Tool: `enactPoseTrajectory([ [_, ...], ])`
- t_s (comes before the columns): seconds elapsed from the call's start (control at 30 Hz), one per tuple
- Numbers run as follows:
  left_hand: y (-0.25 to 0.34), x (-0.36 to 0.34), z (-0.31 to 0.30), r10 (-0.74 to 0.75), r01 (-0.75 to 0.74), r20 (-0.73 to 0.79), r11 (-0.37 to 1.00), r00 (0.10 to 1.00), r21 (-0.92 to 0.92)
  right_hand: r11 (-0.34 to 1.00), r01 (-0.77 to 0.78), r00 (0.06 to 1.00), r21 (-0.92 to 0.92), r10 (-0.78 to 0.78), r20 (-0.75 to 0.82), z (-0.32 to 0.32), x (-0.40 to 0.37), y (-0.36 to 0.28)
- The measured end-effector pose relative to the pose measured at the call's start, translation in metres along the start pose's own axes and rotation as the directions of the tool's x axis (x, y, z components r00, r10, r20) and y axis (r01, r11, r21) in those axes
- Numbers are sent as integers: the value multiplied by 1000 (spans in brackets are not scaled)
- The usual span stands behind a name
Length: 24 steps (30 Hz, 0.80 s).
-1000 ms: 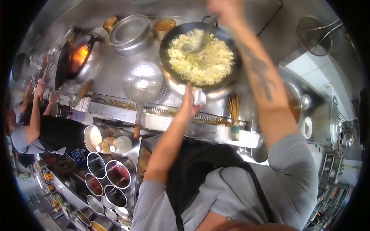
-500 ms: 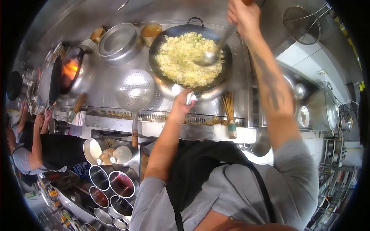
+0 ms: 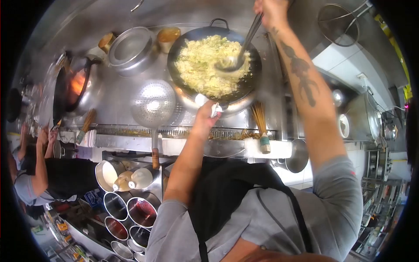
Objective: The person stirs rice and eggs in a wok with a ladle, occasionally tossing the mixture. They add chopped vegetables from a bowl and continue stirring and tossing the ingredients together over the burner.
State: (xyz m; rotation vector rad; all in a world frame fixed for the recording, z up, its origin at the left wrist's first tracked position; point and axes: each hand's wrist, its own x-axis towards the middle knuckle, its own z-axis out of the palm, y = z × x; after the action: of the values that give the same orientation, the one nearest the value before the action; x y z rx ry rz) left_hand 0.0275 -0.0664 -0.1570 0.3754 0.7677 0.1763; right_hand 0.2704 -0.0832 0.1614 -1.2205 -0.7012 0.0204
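A dark wok full of yellowish fried rice with green bits sits over a burner at the top centre. My left hand is closed on a white cloth at the wok's near edge; the grip under the cloth is hidden. High at the right, my right hand is wrapped round the upper part of a long-handled ladle. The ladle's bowl, blurred, lies in the rice right of the middle.
Left of the wok are a perforated strainer, a lidded pot and a flaming wok. A bamboo brush stands near the front ledge. Sauce containers and a person are at the left.
The ladle has moved slightly left through the rice, its shaft now more visible. My right hand has shifted a little left and up. My left hand stays at the wok's edge.
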Motion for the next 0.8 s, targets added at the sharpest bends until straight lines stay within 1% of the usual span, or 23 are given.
enactPoseTrajectory([
  [0.03,-3,-2,2,21,-21,-23,1000,999,7,997,-36,996,65,30,88,13,-9,-32],
  [0.07,-1,-4,8,46,-45,-40,999,998,18,982,-113,988,149,95,121,25,-31,-38],
  [0.1,1,-8,13,36,-34,-68,999,997,35,955,-193,974,224,159,160,40,-47,-38],
  [0.13,-6,-11,9,15,-13,-66,999,998,31,984,-176,958,35,163,235,49,-42,31],
  [0.17,-8,-10,9,5,-4,-55,1000,998,28,981,-127,935,-149,168,313,56,-31,92],
  [0.2,0,-5,13,21,-21,-36,1000,999,16,977,-103,934,-188,160,320,72,-21,77],
  [0.23,0,-16,17,76,-75,-37,996,996,50,969,-105,932,-223,174,318,90,-20,52],
  [0.27,-3,-16,16,75,-72,-60,996,995,47,957,-112,929,-269,197,313,101,-24,32],
  [0.33,-1,-8,17,78,-74,-88,996,993,41,978,-46,949,-203,106,296,114,-44,1],
  [0.37,-2,-5,16,56,-54,-82,998,995,27,985,-12,958,-173,62,281,119,-50,-5],
  [0.4,-3,-3,14,52,-51,-81,999,995,11,996,65,945,-65,-41,326,122,-58,30],
  [0.47,-3,-4,15,53,-54,-73,999,996,-7,982,-61,848,-177,144,510,125,-58,57],
  [0.5,0,-5,16,58,-59,-85,998,995,-2,949,0,865,-316,159,476,134,-41,73],
  [0.53,-1,-8,18,53,-52,-95,999,994,9,953,50,902,-297,85,422,134,-40,61],
  [0.6,-1,-10,20,49,-47,-106,999,993,14,949,155,946,-275,-62,319,132,-36,27],
  [0.63,0,-11,21,51,-50,-109,999,993,15,966,245,939,-86,-214,270,131,-33,32],
  [0.7,-5,-12,20,44,-43,-115,999,992,11,995,82,940,-51,-61,335,128,-43,68],
  [0.73,-6,-13,18,37,-36,-116,999,993,16,999,0,933,-36,13,359,127,-52,64],
  [0.77,-1,-9,21,47,-45,-112,999,993,16,978,-90,895,-187,161,415,131,-45,54],
  [0.8,-2,-9,19,50,-50,-104,999,993,-3,982,-116,870,-151,173,461,131,-44,47],
])
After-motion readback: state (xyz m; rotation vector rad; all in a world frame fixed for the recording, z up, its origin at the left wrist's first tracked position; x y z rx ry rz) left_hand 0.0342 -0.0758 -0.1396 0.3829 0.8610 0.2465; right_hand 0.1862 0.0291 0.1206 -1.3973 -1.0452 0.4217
